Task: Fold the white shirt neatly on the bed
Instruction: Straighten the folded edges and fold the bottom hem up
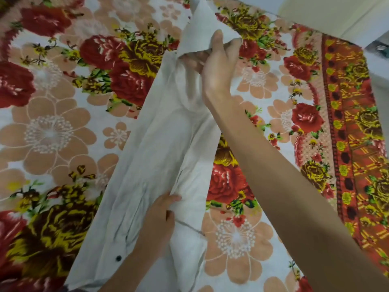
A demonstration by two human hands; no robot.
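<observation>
The white shirt [160, 144] stretches as a long narrow band from the bottom centre up toward the top of the view, over the flowered bedspread [54, 127]. A dark button shows near its lower left edge. My right hand [219, 66] is high up, fingers closed on a raised fold of the shirt's upper part, lifting it off the bed. My left hand [160, 222] is low in the view, pinching a crease of the shirt's lower part and holding it against the bed. Both forearms are bare.
The bedspread's red patterned border [345, 127] runs down the right side, marking the bed's edge. Beyond it at the top right is a pale wall or furniture surface [336, 15]. Bedspread lies bare to the left and right of the shirt.
</observation>
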